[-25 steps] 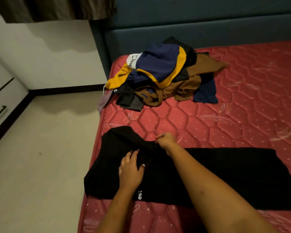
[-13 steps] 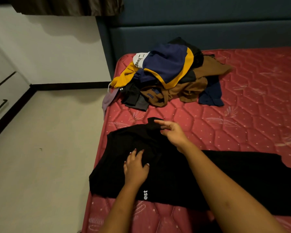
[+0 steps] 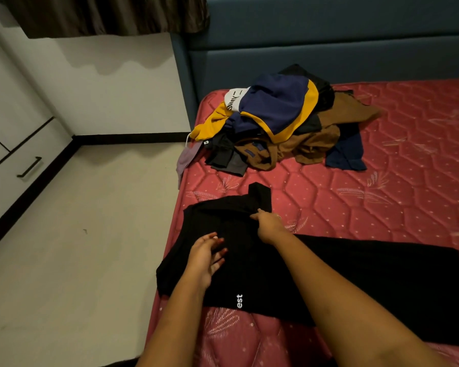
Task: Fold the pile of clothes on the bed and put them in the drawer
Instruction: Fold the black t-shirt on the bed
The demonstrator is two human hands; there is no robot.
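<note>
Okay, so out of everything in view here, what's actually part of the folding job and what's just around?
Part of the job:
- black t-shirt with white lettering, spread on the red quilted mattress
- left hand and right hand, both on the shirt
- heap of navy, yellow and brown unfolded clothes
- white drawer with a dark handle

Just around:
- blue padded headboard
- brown curtain

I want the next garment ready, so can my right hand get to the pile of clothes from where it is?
Probably yes. The right hand pinches the black garment, and only bare red mattress lies between it and the pile of clothes. It would have to let go first.
</note>
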